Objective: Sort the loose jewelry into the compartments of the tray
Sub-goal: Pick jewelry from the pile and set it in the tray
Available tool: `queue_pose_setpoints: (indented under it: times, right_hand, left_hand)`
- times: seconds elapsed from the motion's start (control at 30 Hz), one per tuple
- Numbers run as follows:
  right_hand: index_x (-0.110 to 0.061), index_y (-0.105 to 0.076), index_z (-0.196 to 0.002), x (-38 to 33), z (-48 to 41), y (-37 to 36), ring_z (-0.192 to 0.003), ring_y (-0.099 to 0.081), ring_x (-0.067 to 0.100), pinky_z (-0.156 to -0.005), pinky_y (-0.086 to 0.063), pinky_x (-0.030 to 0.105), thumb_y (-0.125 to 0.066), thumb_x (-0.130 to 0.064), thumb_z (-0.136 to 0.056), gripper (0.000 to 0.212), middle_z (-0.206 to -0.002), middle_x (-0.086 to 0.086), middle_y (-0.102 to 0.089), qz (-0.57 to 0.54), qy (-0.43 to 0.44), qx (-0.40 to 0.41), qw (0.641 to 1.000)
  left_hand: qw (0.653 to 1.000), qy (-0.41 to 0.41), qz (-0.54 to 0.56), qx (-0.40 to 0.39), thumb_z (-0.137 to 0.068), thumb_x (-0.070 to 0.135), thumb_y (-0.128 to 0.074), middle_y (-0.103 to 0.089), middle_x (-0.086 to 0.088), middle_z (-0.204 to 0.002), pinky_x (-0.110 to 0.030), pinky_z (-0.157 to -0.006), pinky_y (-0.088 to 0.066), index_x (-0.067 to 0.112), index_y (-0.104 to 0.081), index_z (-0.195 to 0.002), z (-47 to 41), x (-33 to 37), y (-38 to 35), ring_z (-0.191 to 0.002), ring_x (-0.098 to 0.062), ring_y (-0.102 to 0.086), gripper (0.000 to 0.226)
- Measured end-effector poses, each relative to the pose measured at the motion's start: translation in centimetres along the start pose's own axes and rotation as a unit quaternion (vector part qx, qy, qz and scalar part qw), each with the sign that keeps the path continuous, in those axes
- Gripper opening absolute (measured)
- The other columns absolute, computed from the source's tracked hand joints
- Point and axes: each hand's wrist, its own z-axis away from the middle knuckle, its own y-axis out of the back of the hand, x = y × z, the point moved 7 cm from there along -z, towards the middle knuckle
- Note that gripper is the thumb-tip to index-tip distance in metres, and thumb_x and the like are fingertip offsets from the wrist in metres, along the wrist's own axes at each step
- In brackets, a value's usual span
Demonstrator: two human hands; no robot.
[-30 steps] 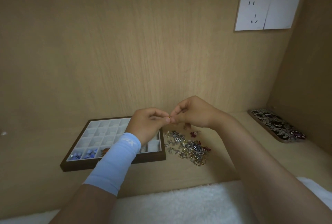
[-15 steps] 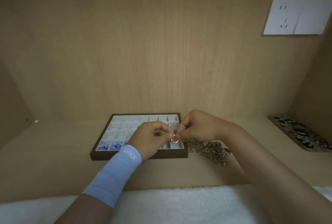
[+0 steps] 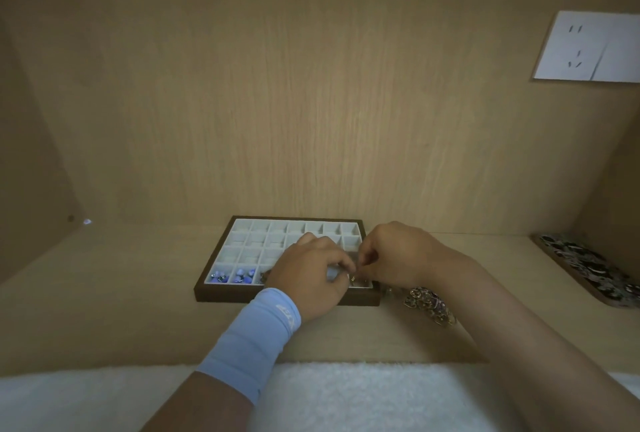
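Where the small gold piece (image 3: 352,278) is: just above the near right corner of the tray (image 3: 214,294), between the fingertips of both hands. It is tiny and partly hidden.
Left hand (image 3: 311,281): over the near right part of the tray, with its fingers curled. The thumb and one finger pinch the small gold piece.
Right hand (image 3: 398,258): over the right edge of the tray, with its fingers curled in and its tips on the same piece. It looks like a pinch too, but I cannot tell which hand holds harder.
Loose pile (image 3: 429,303): just to the right of the tray, a tangle of gold and silver bits, partly hidden by the right arm.
Blue pieces (image 3: 235,275): in the two near left compartments of the tray.
How it will handle: I think the piece is very light, thin, hard and slippery. It could drop, bounce or bend easily, and bits in the pile may hook on each other.
Where to hold: by its thin edge, softly, with two fingertips, and low over a compartment before letting go.
Patterned case (image 3: 588,269): well to the right of the tray.
White fluffy cloth (image 3: 346,393): on the near side of the tray.
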Motion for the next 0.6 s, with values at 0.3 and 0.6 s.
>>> queue_pose_setpoints:
  times: [0.3,0.6]
  right_hand:
    - [-0.030,-0.077,-0.089,-0.7,0.3,-0.1,-0.078,-0.061,0.009,-0.073,-0.052,0.032,-0.064,-0.039,-0.091,0.016,-0.076,-0.011,-0.067,0.002,0.021,-0.026,0.999]
    - [-0.034,-0.077,-0.091,-0.8,1.1,0.0,-0.080,-0.063,0.007,-0.075,-0.053,0.030,-0.061,-0.039,-0.089,0.017,-0.081,-0.013,-0.070,0.003,0.003,-0.049,0.999]
  left_hand:
    - [1.000,0.012,0.013,0.011,-0.085,0.027,-0.059,-0.060,0.017,-0.094,-0.030,-0.088,-0.044,0.032,-0.072,-0.088,0.0,-0.4,0.3,-0.098,-0.007,-0.046,0.015]
    - [0.998,-0.028,-0.042,-0.024,-0.077,0.044,-0.049,-0.057,0.016,-0.101,-0.034,-0.089,-0.045,0.035,-0.073,-0.095,0.3,0.0,0.1,-0.103,-0.010,-0.045,0.031]
